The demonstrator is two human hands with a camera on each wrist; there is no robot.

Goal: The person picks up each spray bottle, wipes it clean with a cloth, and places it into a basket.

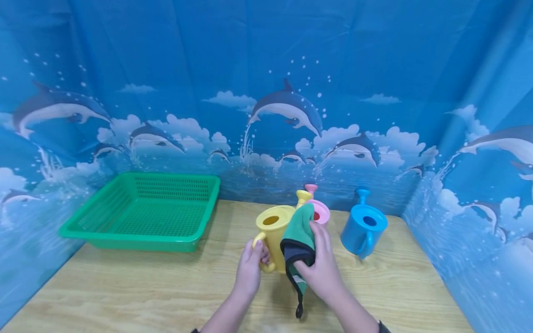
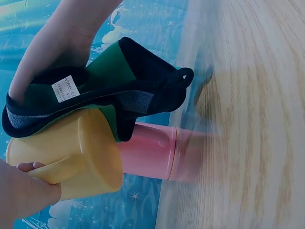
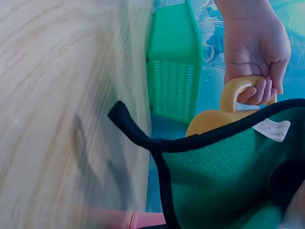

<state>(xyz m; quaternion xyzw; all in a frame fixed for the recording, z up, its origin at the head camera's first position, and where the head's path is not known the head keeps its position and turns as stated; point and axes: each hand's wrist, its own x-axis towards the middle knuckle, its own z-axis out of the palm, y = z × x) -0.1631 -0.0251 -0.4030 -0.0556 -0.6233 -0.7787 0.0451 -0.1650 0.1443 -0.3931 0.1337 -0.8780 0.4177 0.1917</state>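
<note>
My left hand (image 1: 250, 266) grips the handle of a yellow watering can (image 1: 275, 240), its fingers curled through the loop. In the left wrist view the can's base hangs above the wooden table. My right hand (image 1: 322, 263) holds a green cloth (image 1: 301, 226) with black edging and a hanging loop, pressed against the can's right side. A white label (image 2: 66, 88) shows on the cloth. Behind them stands a pink watering can (image 2: 147, 150), mostly hidden in the head view. To the right is a blue watering can (image 1: 363, 229), upright on the table.
A green plastic basket (image 1: 137, 243) with slotted sides sits at the back left of the wooden table (image 1: 166, 296). A blue curtain (image 1: 266, 55) printed with dolphins rises along the back and both sides.
</note>
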